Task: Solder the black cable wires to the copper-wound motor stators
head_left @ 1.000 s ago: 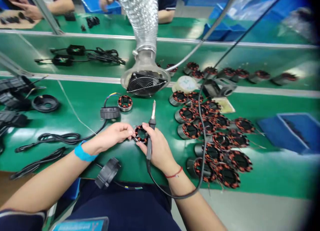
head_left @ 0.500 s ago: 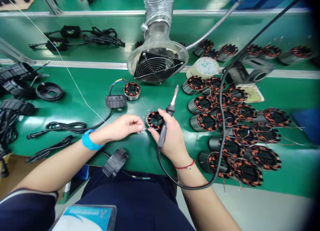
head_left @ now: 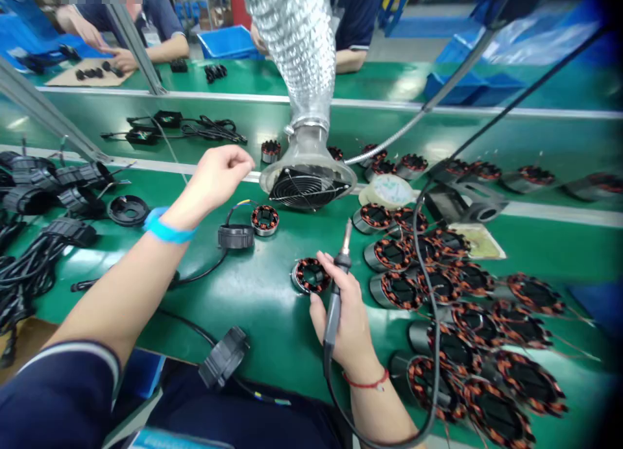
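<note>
My right hand (head_left: 348,319) holds a soldering iron (head_left: 333,316) against the palm, its metal tip pointing away from me. Thumb and fingertips of that hand rest at the right side of a stator (head_left: 310,275) with copper windings, which stands on the green bench. My left hand (head_left: 219,176) is raised over the bench, left of the fan, with fingers pinched. A thin solder wire (head_left: 170,147) runs down from the upper left to behind this hand; its end is hidden. Between my hands lie a black round housing (head_left: 236,237) with coloured leads and another stator (head_left: 265,220).
Several stators (head_left: 396,290) crowd the right side, beside a tape roll (head_left: 387,191). A fan (head_left: 304,189) hangs from a foil duct (head_left: 296,53) ahead. Black housings and cables (head_left: 43,261) pile up at left. Another housing (head_left: 224,357) lies at the front edge. Co-workers sit opposite.
My left hand has left the stator and risen forward and to the left. My right hand keeps the iron beside the stator. The view has tilted up, showing co-workers across the bench.
</note>
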Tool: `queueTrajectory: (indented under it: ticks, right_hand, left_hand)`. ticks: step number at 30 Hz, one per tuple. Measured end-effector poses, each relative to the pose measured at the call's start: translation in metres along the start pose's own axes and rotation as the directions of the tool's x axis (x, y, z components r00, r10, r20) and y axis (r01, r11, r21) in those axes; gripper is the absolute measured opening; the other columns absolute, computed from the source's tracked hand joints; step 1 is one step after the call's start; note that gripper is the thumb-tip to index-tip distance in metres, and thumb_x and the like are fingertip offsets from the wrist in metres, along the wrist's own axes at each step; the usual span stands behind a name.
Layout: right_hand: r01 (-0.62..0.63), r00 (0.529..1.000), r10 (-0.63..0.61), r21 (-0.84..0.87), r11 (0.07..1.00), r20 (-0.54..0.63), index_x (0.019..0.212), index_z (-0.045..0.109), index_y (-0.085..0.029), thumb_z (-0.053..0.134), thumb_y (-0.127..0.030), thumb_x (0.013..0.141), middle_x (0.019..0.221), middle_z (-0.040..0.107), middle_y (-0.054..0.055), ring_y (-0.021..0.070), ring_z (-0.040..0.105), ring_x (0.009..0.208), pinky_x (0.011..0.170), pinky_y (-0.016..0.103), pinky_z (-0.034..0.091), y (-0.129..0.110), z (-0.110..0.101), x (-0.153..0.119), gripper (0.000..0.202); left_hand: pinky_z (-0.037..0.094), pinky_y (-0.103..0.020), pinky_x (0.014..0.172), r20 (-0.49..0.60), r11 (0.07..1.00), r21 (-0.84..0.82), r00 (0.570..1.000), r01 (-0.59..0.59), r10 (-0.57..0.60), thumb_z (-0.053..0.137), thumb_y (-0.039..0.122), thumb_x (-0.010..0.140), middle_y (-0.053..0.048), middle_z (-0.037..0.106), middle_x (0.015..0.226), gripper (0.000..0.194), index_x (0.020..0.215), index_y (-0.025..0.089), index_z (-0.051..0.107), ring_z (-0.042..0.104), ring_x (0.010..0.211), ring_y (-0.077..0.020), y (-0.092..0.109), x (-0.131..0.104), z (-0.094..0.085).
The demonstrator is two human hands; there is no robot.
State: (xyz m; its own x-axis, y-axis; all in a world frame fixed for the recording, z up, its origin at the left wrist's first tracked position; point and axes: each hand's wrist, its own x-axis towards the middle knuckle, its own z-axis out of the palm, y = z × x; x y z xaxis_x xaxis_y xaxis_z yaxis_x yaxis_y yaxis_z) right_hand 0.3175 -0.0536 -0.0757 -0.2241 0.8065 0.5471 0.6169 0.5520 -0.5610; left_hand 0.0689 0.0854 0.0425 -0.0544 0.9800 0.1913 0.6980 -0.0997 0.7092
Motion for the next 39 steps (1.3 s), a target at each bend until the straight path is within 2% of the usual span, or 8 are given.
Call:
queueTrajectory:
  ticks: [5,11,19,24,28,34,37,39]
  right_hand:
    - [0.070,0.995,-0.076,-0.082,0.994,-0.069,0.140,0.043,-0.016,0.052,-0.015,0.088,0.124,0.065,0.015,0.0265,0.062,0.108,0.086,0.044,0.056,0.002,0.007,0.005,0.053]
    - [0.090,0.985,-0.109,-0.147,0.985,-0.133,0.134,0.048,-0.016,0.050,-0.013,0.089,0.118,0.069,0.012,0.0252,0.065,0.103,0.085,0.043,0.058,0.008,0.009,0.008,0.046]
    - [0.057,0.956,-0.075,-0.073,0.996,-0.282,0.131,0.050,-0.015,0.050,-0.005,0.087,0.111,0.071,0.013,0.0237,0.067,0.098,0.079,0.042,0.059,-0.005,0.002,0.012,0.046]
    - [0.123,0.898,-0.099,0.027,0.992,-0.429,0.133,0.046,-0.019,0.053,0.000,0.081,0.109,0.071,0.013,0.0232,0.069,0.098,0.079,0.043,0.061,-0.014,-0.005,0.012,0.057]
    - [0.155,0.823,-0.093,0.065,0.986,-0.560,0.136,0.044,-0.023,0.056,0.001,0.079,0.111,0.070,0.011,0.0243,0.070,0.097,0.080,0.049,0.060,-0.006,-0.007,0.003,0.063]
    - [0.093,0.763,-0.032,0.060,0.994,-0.646,0.137,0.047,-0.023,0.058,-0.001,0.079,0.112,0.068,0.011,0.0263,0.069,0.098,0.080,0.051,0.060,0.005,-0.008,-0.002,0.063]
    - [0.066,0.809,-0.031,0.038,0.997,-0.586,0.137,0.047,-0.023,0.056,-0.004,0.081,0.112,0.069,0.011,0.0259,0.068,0.101,0.083,0.049,0.060,0.003,-0.007,0.001,0.059]
    - [0.051,0.853,-0.025,0.035,0.998,-0.522,0.136,0.046,-0.023,0.054,-0.006,0.084,0.112,0.070,0.011,0.0258,0.068,0.103,0.084,0.049,0.060,0.001,-0.006,0.002,0.056]
  left_hand:
    - [0.047,-0.033,0.097,0.150,0.939,0.341,0.984,0.039,-0.096,0.062,0.017,0.087,-0.012,0.066,0.118,0.035,0.122,0.012,0.062,0.061,0.108,-0.0216,-0.024,0.099,0.044]
    - [0.055,-0.045,0.089,0.169,0.910,0.408,0.973,0.075,-0.156,0.061,0.036,0.094,-0.010,0.062,0.120,0.034,0.120,0.014,0.060,0.063,0.104,-0.0221,-0.040,0.117,0.064]
    - [0.051,-0.025,0.072,0.054,0.930,0.340,0.985,0.137,-0.165,0.053,0.027,0.091,-0.008,0.073,0.096,0.026,0.105,0.011,0.068,0.066,0.084,-0.0168,-0.026,0.050,-0.024]
    - [0.048,-0.024,0.063,0.409,0.999,-0.035,0.912,0.034,-0.017,0.070,0.039,0.072,0.000,0.072,0.084,0.030,0.098,0.023,0.071,0.061,0.071,-0.0148,0.032,-0.022,-0.058]
    - [0.040,-0.022,0.057,0.796,0.985,-0.047,0.589,-0.167,0.138,0.061,0.040,0.085,0.000,0.070,0.078,0.028,0.100,0.019,0.072,0.058,0.066,-0.0129,0.081,-0.042,-0.001]
    - [0.044,-0.029,0.070,0.724,0.846,0.236,0.667,-0.478,0.175,0.053,0.028,0.092,-0.012,0.075,0.104,0.027,0.108,0.016,0.071,0.068,0.093,-0.0260,0.081,-0.037,0.114]
    - [0.047,-0.030,0.081,0.782,0.844,0.194,0.599,-0.500,0.175,0.055,0.026,0.091,-0.011,0.072,0.118,0.037,0.127,0.018,0.063,0.067,0.106,-0.0265,0.076,-0.035,0.123]
    - [0.047,-0.030,0.084,0.745,0.874,0.167,0.639,-0.457,0.192,0.055,0.025,0.092,-0.010,0.070,0.122,0.046,0.137,0.017,0.052,0.066,0.109,-0.0245,0.078,-0.038,0.102]
